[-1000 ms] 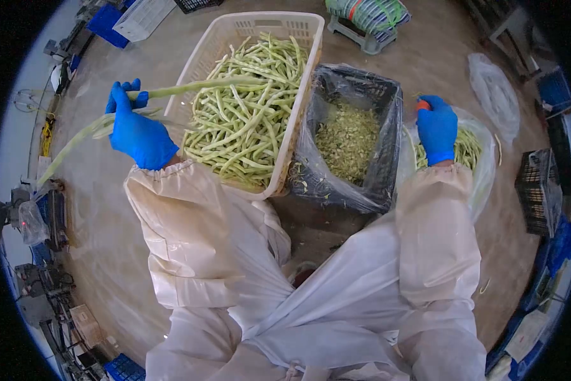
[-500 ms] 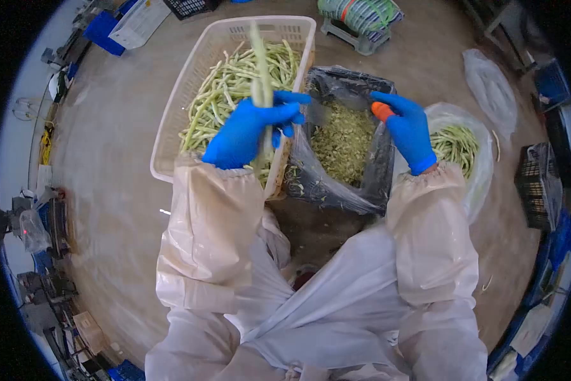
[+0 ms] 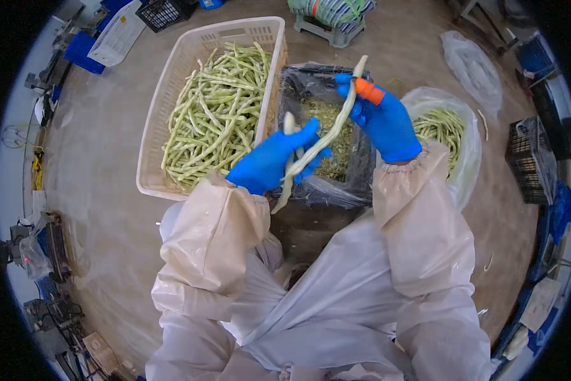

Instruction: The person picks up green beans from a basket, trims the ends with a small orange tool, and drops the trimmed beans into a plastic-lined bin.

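My left hand [image 3: 266, 164], in a blue glove, is closed around pale green long beans. One long bean [image 3: 329, 138] slants up from it to the right, and a shorter stub of bean [image 3: 290, 124] sticks up beside the thumb. My right hand [image 3: 388, 128], also blue-gloved with an orange thumb cover [image 3: 369, 91], pinches the upper part of the slanting bean near its tip. Both hands are over a black bin lined with clear plastic [image 3: 355, 190], which holds small green bean bits [image 3: 335, 166]. Part of the bin is hidden behind the hands.
To the left stands a white crate [image 3: 150, 136] heaped with long beans [image 3: 218, 117]. A clear plastic bag [image 3: 468, 152] of beans lies on the right, with another plastic bag [image 3: 473, 70] beyond it. A black crate [image 3: 527, 162] is farther right, and a small stool [image 3: 330, 32] sits at the back.
My left hand has swung the beans from upright over the white crate to the bin. My right hand, empty before, has come in and taken hold of one bean near its tip. The view has shifted.
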Motion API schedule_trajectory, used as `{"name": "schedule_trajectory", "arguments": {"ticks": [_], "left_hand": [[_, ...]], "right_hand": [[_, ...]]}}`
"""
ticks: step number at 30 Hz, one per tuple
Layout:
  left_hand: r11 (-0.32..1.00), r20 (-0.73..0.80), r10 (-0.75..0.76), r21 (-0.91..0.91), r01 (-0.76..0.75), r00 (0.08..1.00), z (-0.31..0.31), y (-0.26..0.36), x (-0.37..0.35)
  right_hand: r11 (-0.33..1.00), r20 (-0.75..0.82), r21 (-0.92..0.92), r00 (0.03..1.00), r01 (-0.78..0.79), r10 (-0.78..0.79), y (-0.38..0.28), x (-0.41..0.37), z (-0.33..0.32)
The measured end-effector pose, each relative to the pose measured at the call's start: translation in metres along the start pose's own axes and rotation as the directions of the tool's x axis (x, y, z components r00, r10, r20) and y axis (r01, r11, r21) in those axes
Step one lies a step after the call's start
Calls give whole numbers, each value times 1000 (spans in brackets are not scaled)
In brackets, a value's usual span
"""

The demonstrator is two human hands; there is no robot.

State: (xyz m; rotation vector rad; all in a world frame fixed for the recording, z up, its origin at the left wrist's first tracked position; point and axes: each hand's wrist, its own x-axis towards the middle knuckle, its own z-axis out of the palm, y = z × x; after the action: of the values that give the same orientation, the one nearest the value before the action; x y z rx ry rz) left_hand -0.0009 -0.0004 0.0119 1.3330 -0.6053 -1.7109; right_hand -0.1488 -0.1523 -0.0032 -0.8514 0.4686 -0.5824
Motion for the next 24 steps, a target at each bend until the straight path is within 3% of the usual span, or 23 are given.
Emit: {"name": "schedule_trajectory", "arguments": {"ticks": [2,3,6,7,9,10,13,15,17,20,24], "left_hand": [[992,-5,94,-86,-94,996,-12,-2,5],[990,-47,50,-130,-56,998,-11,-2,8],[990,-50,121,-72,-125,991,-1,-3,7],[998,25,55,-40,-54,998,-3,1,3],[998,88,58,-25,-56,994,1,8,-4],[998,118,60,-18,-58,991,1,9,-5],[986,-42,127,-100,-131,991,-6,2,0],[958,-271,206,-139,-250,940,-10,0,5],[900,-431,287,-184,-395,855,-23,-7,14],[860,-588,369,-78,-504,719,-32,-7,14],[841,-679,342,-87,-534,649,-37,-6,12]], "right_hand": [[993,18,114,999,37,-39,-2,2,-9],[991,27,131,999,32,-36,-3,3,-9],[999,9,16,999,31,-31,0,-1,-2],[1000,60,11,998,20,-20,2,0,-4],[1000,162,-1,987,-3,3,5,3,-5],[998,135,-55,991,12,-4,6,3,-4],[957,26,-282,998,65,-60,9,2,4],[858,-71,-504,985,100,-156,15,-1,11],[852,3,-513,993,102,-117,17,-4,15],[808,102,-575,991,128,-85,22,-9,24],[703,248,-652,956,283,-155,40,-21,38]]}}
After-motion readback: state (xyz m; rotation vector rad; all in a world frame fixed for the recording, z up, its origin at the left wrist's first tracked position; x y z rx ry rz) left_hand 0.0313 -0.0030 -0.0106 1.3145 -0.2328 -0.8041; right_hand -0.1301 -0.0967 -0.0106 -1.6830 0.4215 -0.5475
